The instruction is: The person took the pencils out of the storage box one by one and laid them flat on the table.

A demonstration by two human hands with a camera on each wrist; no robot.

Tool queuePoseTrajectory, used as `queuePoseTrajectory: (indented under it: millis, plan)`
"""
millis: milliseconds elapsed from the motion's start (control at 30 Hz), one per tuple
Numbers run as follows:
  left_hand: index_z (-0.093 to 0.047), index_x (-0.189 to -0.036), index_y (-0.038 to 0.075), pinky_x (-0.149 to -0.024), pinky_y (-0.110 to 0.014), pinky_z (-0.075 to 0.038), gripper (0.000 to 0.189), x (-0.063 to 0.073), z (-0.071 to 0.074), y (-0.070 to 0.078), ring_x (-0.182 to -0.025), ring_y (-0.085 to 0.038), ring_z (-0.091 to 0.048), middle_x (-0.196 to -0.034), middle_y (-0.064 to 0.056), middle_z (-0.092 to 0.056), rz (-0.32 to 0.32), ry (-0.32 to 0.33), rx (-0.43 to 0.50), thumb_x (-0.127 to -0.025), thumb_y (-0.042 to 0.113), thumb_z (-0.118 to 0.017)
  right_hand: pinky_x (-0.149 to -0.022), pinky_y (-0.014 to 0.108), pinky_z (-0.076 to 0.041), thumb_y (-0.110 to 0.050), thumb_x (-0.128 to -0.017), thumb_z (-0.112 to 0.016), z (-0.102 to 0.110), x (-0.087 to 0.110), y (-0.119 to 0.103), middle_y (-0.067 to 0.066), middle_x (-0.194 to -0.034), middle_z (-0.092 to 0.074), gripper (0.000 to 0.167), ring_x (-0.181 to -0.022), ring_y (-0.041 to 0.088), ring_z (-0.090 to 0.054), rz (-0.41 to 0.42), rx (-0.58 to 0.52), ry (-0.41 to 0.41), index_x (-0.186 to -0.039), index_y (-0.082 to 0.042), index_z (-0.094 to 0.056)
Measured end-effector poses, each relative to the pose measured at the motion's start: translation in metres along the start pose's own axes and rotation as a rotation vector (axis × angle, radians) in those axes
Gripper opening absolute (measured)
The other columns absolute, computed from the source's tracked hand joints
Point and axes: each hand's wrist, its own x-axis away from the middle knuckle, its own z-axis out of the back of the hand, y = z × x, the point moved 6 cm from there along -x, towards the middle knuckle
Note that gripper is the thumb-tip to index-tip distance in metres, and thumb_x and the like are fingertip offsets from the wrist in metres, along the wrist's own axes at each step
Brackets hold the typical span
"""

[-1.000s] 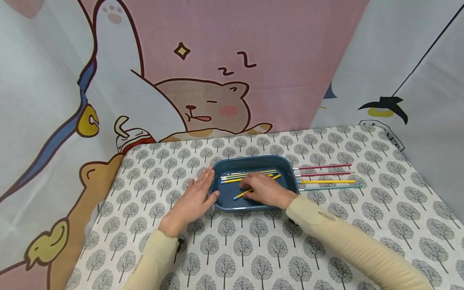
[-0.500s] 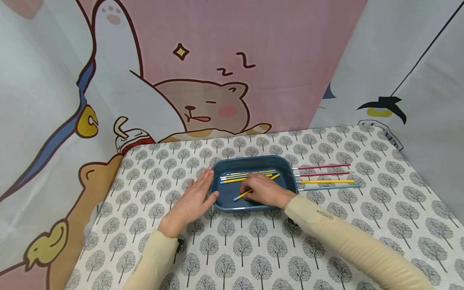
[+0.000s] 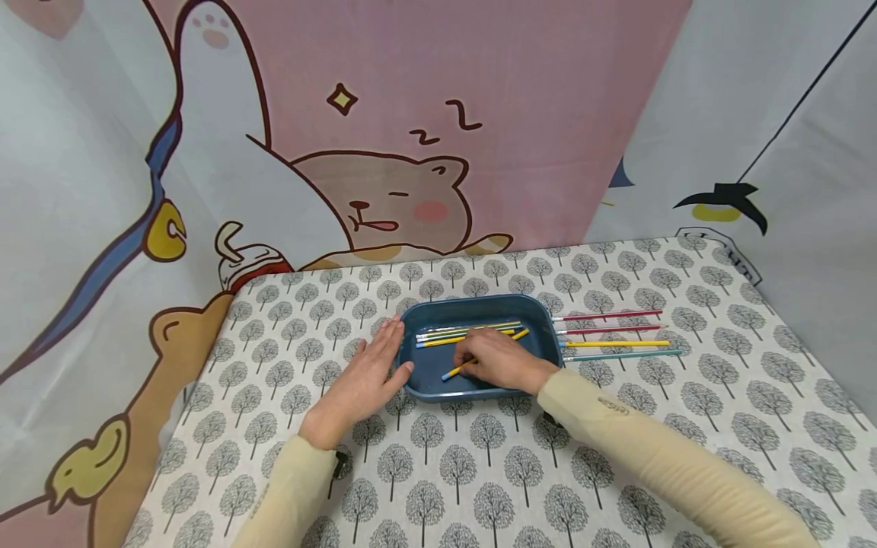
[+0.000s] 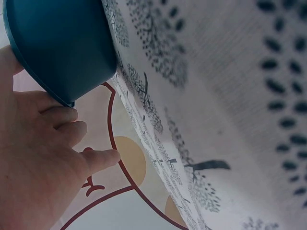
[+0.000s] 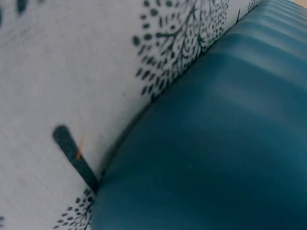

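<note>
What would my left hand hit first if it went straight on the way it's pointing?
Most likely the left end of the blue box: your left hand appears to be right against its rim, though the exact contact is hard to judge.

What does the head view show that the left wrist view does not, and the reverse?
Only the head view shows the right hand holding a yellow pencil in the tray, the other pencils there, and four pencils on the cloth. Only the left wrist view shows the palm of the left hand and the tray's outer end wall. Both show the cloth, the printed backdrop and that hand touching the tray.
</note>
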Motion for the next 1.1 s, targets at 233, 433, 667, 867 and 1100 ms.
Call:
queuePoseTrajectory:
  millis: [233, 433, 667, 867, 1100]
  plan:
    - [-0.021, -0.164, 0.002, -0.121, -0.065, -0.021, 0.072, 0.0, 0.0, 0.001, -0.157, -0.035, -0.019, -0.171, -0.016, -0.019, 0.0, -0.004, 0.005, -0.109, 0.04, -0.049, -0.074, 0.033, -0.051, -0.021, -0.096, -0.076, 0.003, 0.002, 0.0, -0.007, -0.096, -0.064, 0.005, -0.084, 0.011, -0.057, -0.033, -0.029, 0.007, -0.094, -0.017, -0.075]
    - [-0.021, -0.163, 0.0, -0.121, -0.066, -0.021, 0.072, -0.001, 0.0, 0.001, -0.156, -0.036, -0.019, -0.171, -0.016, -0.019, -0.004, -0.004, 0.006, -0.109, 0.039, -0.049, -0.073, 0.032, -0.051, -0.019, -0.096, -0.076, 0.006, 0.003, 0.001, -0.007, -0.097, -0.063, 0.003, -0.083, 0.01, -0.057, -0.043, -0.047, 0.03, -0.099, -0.018, -0.076]
    - [-0.02, -0.164, 0.004, -0.122, -0.064, -0.021, 0.071, 0.0, 0.0, 0.001, -0.157, -0.034, -0.019, -0.171, -0.015, -0.019, 0.006, -0.001, 0.006, -0.109, 0.039, -0.05, -0.073, 0.031, -0.05, -0.019, -0.096, -0.077, 0.012, 0.005, 0.001, -0.007, -0.096, -0.062, 0.007, -0.081, 0.01, -0.055, -0.069, -0.049, 0.077, -0.102, -0.02, -0.078]
    - [-0.02, -0.164, 0.003, -0.122, -0.064, -0.021, 0.072, -0.001, 0.0, 0.0, -0.157, -0.034, -0.019, -0.171, -0.015, -0.018, 0.007, -0.002, 0.008, -0.109, 0.039, -0.049, -0.072, 0.03, -0.049, -0.022, -0.098, -0.075, 0.017, 0.005, 0.0, -0.009, -0.096, -0.06, 0.006, -0.08, 0.01, -0.054, -0.097, -0.054, 0.081, -0.103, -0.024, -0.078]
    - [-0.019, -0.164, 0.004, -0.122, -0.063, -0.021, 0.072, 0.0, 0.001, 0.0, -0.157, -0.033, -0.018, -0.171, -0.014, -0.018, 0.008, -0.01, 0.005, -0.109, 0.043, -0.047, -0.071, 0.03, -0.049, -0.021, -0.097, -0.076, 0.024, 0.006, -0.005, -0.008, -0.097, -0.061, 0.008, -0.08, 0.009, -0.054, -0.069, -0.049, 0.115, -0.104, -0.021, -0.079]
